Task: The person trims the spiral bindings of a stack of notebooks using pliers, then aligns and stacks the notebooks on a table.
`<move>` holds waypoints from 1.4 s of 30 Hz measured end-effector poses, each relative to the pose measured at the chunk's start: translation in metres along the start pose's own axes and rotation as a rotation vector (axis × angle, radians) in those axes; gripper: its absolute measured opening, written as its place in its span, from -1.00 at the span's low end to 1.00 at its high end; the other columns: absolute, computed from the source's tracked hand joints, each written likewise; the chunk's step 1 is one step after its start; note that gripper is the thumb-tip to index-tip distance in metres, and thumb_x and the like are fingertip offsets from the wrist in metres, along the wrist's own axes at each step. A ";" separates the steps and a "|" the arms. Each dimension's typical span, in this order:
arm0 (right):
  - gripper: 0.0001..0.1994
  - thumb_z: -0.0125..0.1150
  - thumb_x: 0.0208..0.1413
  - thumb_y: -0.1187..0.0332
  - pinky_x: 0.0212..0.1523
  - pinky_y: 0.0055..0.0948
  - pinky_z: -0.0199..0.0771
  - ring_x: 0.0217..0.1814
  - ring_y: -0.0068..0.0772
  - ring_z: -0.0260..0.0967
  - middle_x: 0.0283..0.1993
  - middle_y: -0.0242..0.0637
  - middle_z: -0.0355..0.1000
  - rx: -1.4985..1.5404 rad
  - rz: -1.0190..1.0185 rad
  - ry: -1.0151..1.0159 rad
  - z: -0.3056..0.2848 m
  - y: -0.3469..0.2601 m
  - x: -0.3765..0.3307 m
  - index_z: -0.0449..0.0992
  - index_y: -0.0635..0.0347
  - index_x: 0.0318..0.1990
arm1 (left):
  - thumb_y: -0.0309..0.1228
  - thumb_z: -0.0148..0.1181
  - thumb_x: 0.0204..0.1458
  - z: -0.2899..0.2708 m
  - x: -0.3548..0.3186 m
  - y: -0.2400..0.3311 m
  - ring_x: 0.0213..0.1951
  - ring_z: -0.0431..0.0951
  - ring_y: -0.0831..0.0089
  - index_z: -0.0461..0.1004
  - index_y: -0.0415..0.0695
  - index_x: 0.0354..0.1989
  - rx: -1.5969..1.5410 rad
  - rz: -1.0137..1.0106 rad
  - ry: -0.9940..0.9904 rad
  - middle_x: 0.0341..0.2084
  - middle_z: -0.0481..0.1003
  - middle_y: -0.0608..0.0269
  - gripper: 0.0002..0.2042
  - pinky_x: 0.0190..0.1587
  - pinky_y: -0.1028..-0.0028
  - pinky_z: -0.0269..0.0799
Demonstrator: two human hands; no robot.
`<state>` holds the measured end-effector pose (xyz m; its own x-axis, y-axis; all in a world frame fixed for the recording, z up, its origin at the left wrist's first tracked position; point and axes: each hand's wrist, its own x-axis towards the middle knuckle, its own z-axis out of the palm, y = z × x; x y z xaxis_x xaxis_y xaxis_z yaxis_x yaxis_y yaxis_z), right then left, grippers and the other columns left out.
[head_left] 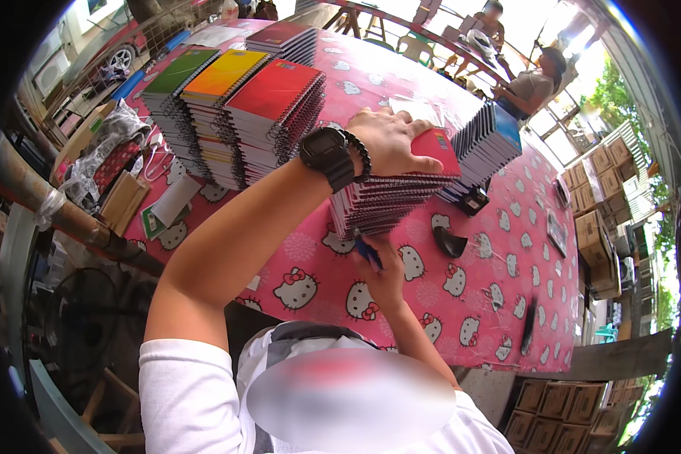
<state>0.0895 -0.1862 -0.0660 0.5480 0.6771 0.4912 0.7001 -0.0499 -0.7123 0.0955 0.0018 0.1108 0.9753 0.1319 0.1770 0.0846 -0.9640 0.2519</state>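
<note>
My left hand (392,144), wearing a dark watch and a beaded bracelet, lies with spread fingers on top of a stack of red spiral notebooks (440,151). The stack's layered edges and wire spirals face me, and it leans a little. Low by its near corner, my right hand (384,274) is closed around a small dark blue tool (368,253). The fingers hide most of that tool, so its kind cannot be made out. Just right of the red stack stands a stack of blue-covered notebooks (495,136).
Tall stacks of green (181,72), yellow (225,74) and red notebooks (276,89) stand at the table's left. Black objects (450,240) lie right of my hands on the pink patterned tablecloth (477,303). Cardboard boxes (594,234) are piled at right; people (533,87) sit beyond the table.
</note>
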 end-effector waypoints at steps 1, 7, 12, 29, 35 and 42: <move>-0.67 0.25 -0.06 0.42 -0.21 -0.41 0.36 -0.25 -0.36 0.39 -0.24 -0.23 0.44 0.307 0.264 -0.082 -0.004 -0.001 0.001 0.44 0.16 -0.08 | 0.46 -0.34 -0.11 -0.001 -0.001 -0.001 0.25 0.16 0.12 0.09 0.01 0.28 0.003 -0.008 -0.002 0.21 0.18 0.03 -0.10 0.21 0.17 0.10; -0.62 0.25 -0.06 0.43 -0.16 -0.30 0.37 -0.17 -0.21 0.37 -0.23 -0.13 0.41 0.498 0.445 -0.136 -0.004 -0.003 -0.014 0.40 0.17 -0.02 | 0.39 -0.24 -0.09 0.001 -0.001 -0.001 0.19 0.23 0.15 0.12 0.04 0.27 0.010 0.004 0.052 0.13 0.27 0.04 -0.16 0.17 0.21 0.16; -0.56 0.29 -0.14 0.42 -0.08 -0.21 0.28 -0.09 -0.14 0.27 -0.12 -0.17 0.36 -0.240 -0.090 0.011 0.001 -0.013 -0.003 0.40 0.15 -0.01 | 0.47 -0.33 -0.13 0.001 -0.001 -0.004 0.23 0.17 0.09 0.10 0.04 0.28 -0.006 0.007 0.011 0.19 0.20 0.04 -0.10 0.20 0.13 0.11; -0.67 0.20 0.03 0.37 -0.27 -0.35 0.37 -0.25 -0.29 0.34 -0.20 -0.22 0.41 0.315 0.291 -0.065 0.007 0.000 -0.006 0.41 0.19 -0.03 | 0.46 -0.34 -0.11 -0.003 -0.002 0.002 0.25 0.15 0.14 0.08 0.06 0.29 0.005 -0.022 -0.013 0.20 0.20 0.06 -0.12 0.22 0.14 0.07; -0.70 0.13 0.11 0.41 -0.36 -0.55 0.39 -0.31 -0.39 0.41 -0.20 -0.20 0.46 1.149 0.877 -0.188 0.000 -0.009 0.003 0.36 0.30 0.00 | 0.47 -0.32 -0.13 -0.001 -0.003 -0.002 0.24 0.15 0.14 0.08 0.07 0.29 -0.005 -0.028 -0.003 0.20 0.20 0.06 -0.10 0.22 0.15 0.08; -0.60 0.23 -0.03 0.36 -0.10 -0.22 0.27 -0.14 -0.14 0.28 -0.14 -0.16 0.38 -0.145 -0.023 0.025 0.003 -0.007 -0.012 0.37 0.20 0.00 | 0.47 -0.35 -0.13 0.001 -0.003 -0.001 0.24 0.17 0.14 0.08 0.04 0.29 0.002 -0.021 0.001 0.18 0.21 0.04 -0.09 0.21 0.15 0.09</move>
<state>0.0766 -0.1918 -0.0691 0.5408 0.6608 0.5205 0.7706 -0.1411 -0.6216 0.0925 0.0022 0.1094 0.9731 0.1528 0.1726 0.1060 -0.9615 0.2536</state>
